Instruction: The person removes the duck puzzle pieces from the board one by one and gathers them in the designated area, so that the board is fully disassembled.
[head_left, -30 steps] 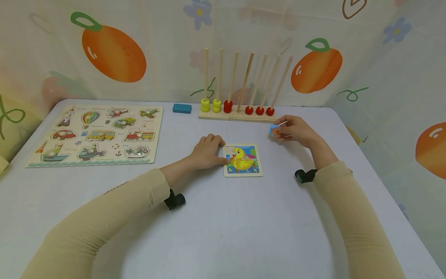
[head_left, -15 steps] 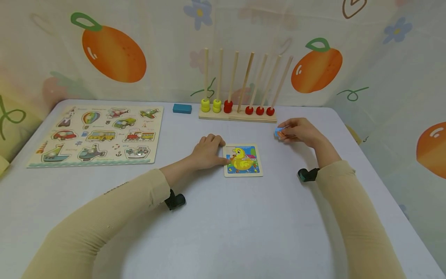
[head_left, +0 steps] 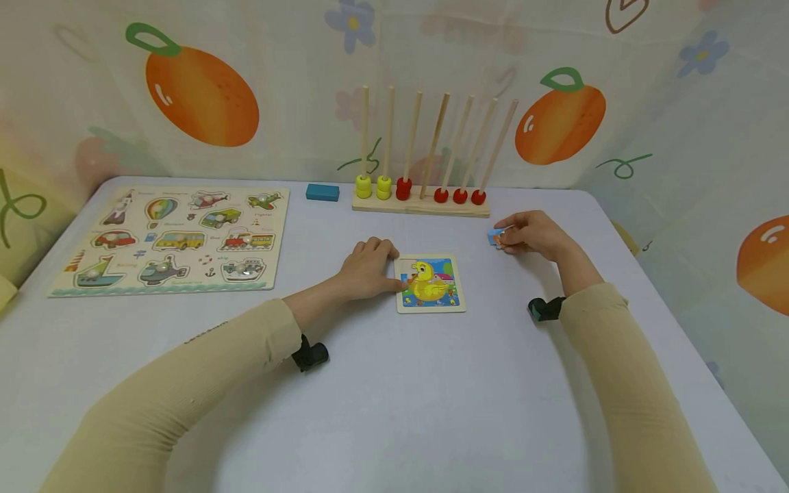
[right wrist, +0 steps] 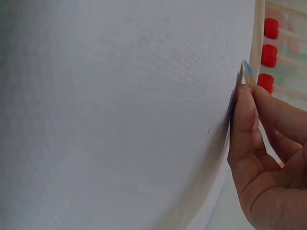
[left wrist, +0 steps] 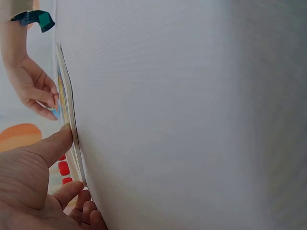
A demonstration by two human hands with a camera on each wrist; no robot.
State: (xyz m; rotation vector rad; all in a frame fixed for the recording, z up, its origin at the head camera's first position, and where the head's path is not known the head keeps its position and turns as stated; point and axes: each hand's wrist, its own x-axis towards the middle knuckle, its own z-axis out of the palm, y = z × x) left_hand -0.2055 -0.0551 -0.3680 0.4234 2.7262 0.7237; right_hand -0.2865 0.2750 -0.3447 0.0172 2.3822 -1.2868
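A square duck puzzle [head_left: 430,286] in a pale wooden frame lies mid-table. My left hand [head_left: 368,269] rests at its left side, the thumb over the left edge and the index fingertip by the upper left corner. In the left wrist view the thumb and fingers of the left hand [left wrist: 33,177] touch the thin edge of the puzzle [left wrist: 70,110]. To the right of the puzzle, my right hand [head_left: 535,236] pinches a small blue and orange puzzle piece [head_left: 495,237]. Seen from the right wrist, the piece [right wrist: 247,69] is tilted close above the tabletop, mostly covered by fingers.
Behind stands a wooden peg rack [head_left: 421,203] with yellow and red beads on upright rods. A blue block [head_left: 322,192] lies left of it. A vehicle puzzle board [head_left: 179,239] covers the table's left back. A patterned curtain [head_left: 296,89] hangs behind.
My right hand has moved slightly right and nearer with the puzzle piece, which has come down towards the tabletop. My left hand and the duck puzzle have stayed in place.
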